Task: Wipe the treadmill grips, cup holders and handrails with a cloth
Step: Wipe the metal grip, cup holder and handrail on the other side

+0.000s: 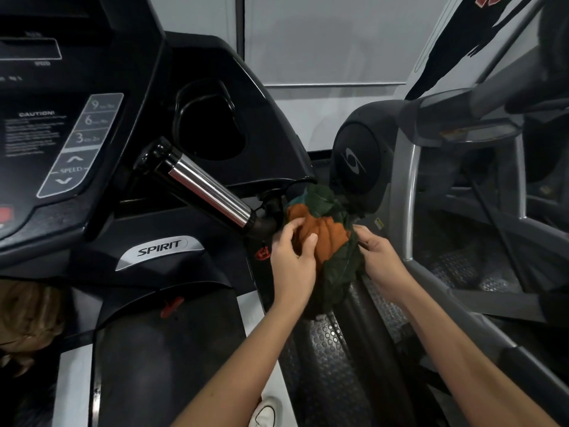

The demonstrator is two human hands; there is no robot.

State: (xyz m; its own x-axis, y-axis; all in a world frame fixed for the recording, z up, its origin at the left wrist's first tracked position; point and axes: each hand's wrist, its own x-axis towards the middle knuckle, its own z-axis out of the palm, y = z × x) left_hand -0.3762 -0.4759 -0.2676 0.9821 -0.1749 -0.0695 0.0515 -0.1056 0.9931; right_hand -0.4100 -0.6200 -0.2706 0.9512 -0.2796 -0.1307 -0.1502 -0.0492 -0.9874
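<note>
An orange and dark green cloth (pixel 326 238) is bunched around the right handrail of the treadmill, just past the end of the chrome pulse grip (pixel 209 192). My left hand (pixel 292 257) clasps the orange part from the left. My right hand (pixel 378 260) pinches the green part from the right. The black handrail (pixel 348 334) runs down toward me below the cloth. An empty black cup holder (pixel 212 124) sits in the console above the grip.
The console panel with speed buttons (pixel 80 143) is at the left. The treadmill belt (pixel 160 365) lies below. A grey machine (pixel 409 186) with textured pedals stands close on the right. A white shoe (pixel 266 411) shows at the bottom.
</note>
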